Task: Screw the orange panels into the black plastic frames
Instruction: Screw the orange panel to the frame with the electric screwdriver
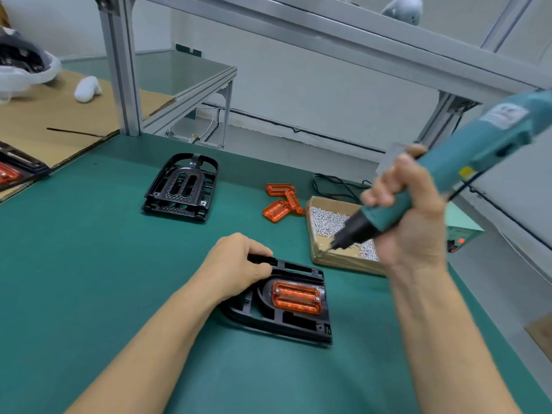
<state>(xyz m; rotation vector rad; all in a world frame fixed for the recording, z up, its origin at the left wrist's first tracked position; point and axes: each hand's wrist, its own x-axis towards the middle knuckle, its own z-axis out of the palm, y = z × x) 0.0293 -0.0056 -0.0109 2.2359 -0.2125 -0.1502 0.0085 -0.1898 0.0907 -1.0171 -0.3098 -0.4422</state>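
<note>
A black plastic frame (301,325) lies on the green mat in front of me, with an orange panel (296,297) seated in its middle; a screw head shows at each end of the panel. My left hand (239,264) grips the frame's far left edge. My right hand (409,216) holds a teal electric screwdriver (442,177), whose black tip hangs over the near corner of a cardboard box of screws (325,224). Several loose orange panels (282,201) lie beyond the box. A stack of empty black frames (182,186) sits farther back.
An aluminium post (119,64) and shelf frame rise at the back left, beside cardboard sheets (47,121). Another frame with an orange panel (12,171) sits at the far left edge. A power box with red lights (460,237) stands at the right, with a black cable (334,183) behind the screw box.
</note>
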